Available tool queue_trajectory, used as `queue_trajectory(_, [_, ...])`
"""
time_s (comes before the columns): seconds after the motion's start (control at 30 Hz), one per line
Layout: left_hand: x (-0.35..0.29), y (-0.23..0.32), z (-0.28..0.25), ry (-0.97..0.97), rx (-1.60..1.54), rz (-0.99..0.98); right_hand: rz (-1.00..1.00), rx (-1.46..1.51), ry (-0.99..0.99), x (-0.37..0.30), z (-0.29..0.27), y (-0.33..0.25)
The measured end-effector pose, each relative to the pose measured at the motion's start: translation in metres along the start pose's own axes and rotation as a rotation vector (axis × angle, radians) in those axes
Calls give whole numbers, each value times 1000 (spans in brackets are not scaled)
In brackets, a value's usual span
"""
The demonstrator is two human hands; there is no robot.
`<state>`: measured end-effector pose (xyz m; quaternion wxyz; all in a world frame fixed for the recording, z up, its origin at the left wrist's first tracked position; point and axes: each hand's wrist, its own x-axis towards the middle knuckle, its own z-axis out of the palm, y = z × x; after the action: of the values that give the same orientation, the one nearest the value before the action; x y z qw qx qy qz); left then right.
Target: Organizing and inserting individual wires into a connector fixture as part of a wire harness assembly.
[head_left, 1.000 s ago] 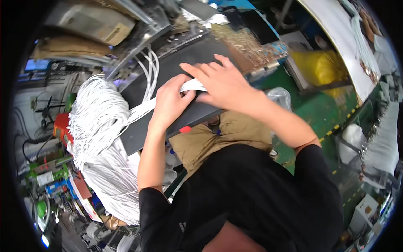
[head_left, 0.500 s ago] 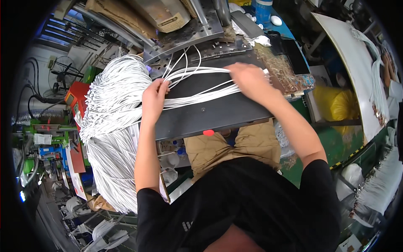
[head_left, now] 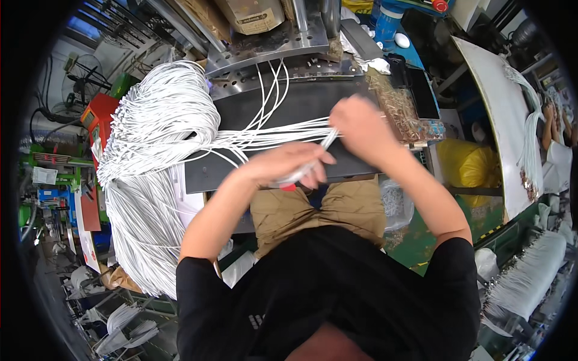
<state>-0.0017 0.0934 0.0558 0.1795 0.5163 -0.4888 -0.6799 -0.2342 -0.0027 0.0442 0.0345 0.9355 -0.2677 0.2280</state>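
Observation:
A thin bundle of white cables lies across the black worktop. My right hand is closed round the bundle's right end. Nearer to me, my left hand, smeared by motion, has white strands between its thumb and fingers; these run up to the right hand. The bundle's left end reaches a thick looped heap of white cables on the left. A few single cables rise from the bundle to the metal press at the back.
Long cable ends hang down over the left side. Copper-coloured scraps lie right of the worktop, with a dark phone-like slab beside them. A blue bottle stands behind. At right are a yellow bag and a white board.
My left hand has moved right and toward me, from the heap to near my right hand. The bundle, arched before, now lies straighter and closer together. My right hand stays at its right end.

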Motion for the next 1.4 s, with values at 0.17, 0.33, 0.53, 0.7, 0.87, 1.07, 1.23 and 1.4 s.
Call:
queue_trajectory(0.17, [21,-25,21,-33,-424,91,386,712,181,8,30,22])
queue_trajectory(0.33, [44,-13,21,131,-317,87,460,1256,-379,18,13,-28])
queue_trajectory(0.53, [70,3,-26,288,-624,208,365,570,-121,16,27,17])
queue_trajectory(0.7, [89,5,-45,310,-815,222,243,177,-104,42,45,38])
queue_trajectory(0.87, [98,-7,-33,350,-734,240,112,-211,-37,62,76,51])
queue_trajectory(1.07, [101,-16,-33,383,-538,251,177,-119,-88,39,77,42])
queue_trajectory(1.23, [103,-15,-24,368,-334,244,698,862,-268,36,51,53])
queue_trajectory(1.4, [109,-17,-17,369,-208,235,973,1221,-171,35,65,51])
